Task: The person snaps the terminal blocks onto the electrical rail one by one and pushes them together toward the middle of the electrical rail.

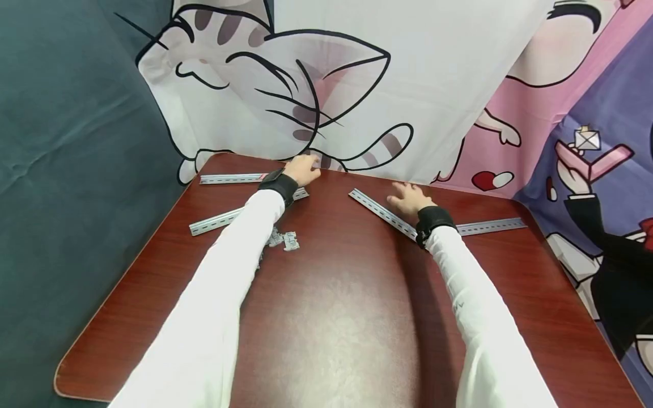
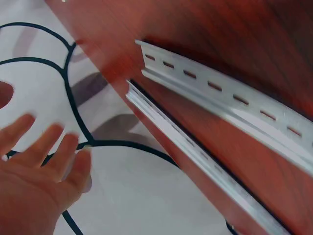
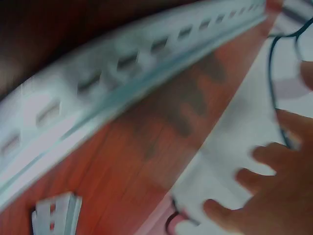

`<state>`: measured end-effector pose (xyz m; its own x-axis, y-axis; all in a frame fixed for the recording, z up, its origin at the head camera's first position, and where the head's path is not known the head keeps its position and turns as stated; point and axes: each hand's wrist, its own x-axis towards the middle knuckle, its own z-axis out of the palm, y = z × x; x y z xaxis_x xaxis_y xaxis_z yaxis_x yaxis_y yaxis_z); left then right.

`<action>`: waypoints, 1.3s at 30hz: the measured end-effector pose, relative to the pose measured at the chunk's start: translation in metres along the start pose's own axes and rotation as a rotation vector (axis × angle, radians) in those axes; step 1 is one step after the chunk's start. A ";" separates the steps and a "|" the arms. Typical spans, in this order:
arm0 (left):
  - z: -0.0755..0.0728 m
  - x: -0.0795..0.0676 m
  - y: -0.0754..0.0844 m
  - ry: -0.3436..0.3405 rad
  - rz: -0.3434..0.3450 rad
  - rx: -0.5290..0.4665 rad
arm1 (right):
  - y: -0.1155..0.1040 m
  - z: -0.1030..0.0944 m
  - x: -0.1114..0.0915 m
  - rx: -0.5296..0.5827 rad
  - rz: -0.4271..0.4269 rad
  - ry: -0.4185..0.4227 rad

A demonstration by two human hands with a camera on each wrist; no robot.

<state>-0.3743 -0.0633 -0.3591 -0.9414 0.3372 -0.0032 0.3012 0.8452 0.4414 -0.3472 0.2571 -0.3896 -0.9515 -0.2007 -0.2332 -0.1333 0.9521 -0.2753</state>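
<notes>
My left hand hovers near the table's back edge, fingers spread and holding nothing. Close by lie two slotted metal DIN rails: a back one and a slanted one, partly covered by my left forearm. In the left wrist view, both rails lie apart from the loosely bent fingers. My right hand, also with nothing in it, is over the table beside a diagonal DIN rail. Another DIN rail extends to the right behind that wrist. The right wrist view is blurred.
Small grey pieces lie by my left forearm, some hidden under the sleeve. The brown wooden table meets a printed cloth at its back edge. A dark green surface borders the left side.
</notes>
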 end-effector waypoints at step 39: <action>0.015 -0.169 -0.039 -0.168 0.288 -0.111 | -0.023 0.075 -0.079 0.012 -0.449 0.015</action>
<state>-0.2244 -0.1466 -0.3894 -0.7791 0.6269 -0.0083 0.5240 0.6584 0.5403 -0.2484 0.2341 -0.4349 -0.8041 -0.5898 -0.0749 -0.5307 0.7688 -0.3569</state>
